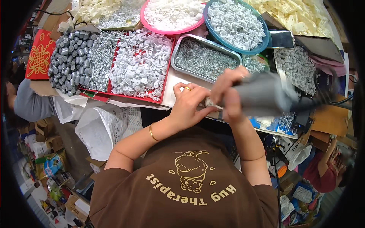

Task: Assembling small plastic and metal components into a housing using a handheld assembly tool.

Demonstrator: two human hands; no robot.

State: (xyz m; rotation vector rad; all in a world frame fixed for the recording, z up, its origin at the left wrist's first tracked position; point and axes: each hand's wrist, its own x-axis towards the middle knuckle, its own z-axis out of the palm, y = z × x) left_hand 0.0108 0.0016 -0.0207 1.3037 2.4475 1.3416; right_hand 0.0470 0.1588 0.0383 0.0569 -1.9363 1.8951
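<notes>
My left hand [190,102], with a gold ring and a bracelet, pinches a small whitish part [208,102] near the table's front edge. The part is mostly hidden by my fingers. My right hand [229,93] is closed around a grey cylindrical power tool [260,95], smeared by motion, which lies sideways with its front end toward the part. Whether the tool touches it, I cannot tell. Just beyond my hands stands a metal tray [173,60] of small screws [205,57].
Left of the metal tray, a red divided tray [167,74] holds white disc-headed pieces and metal pins beside stacked grey cylinders [72,57]. Behind are a pink basin [143,16] and a teal basin [267,40]. A phone [281,39] lies right. Other people are at both sides.
</notes>
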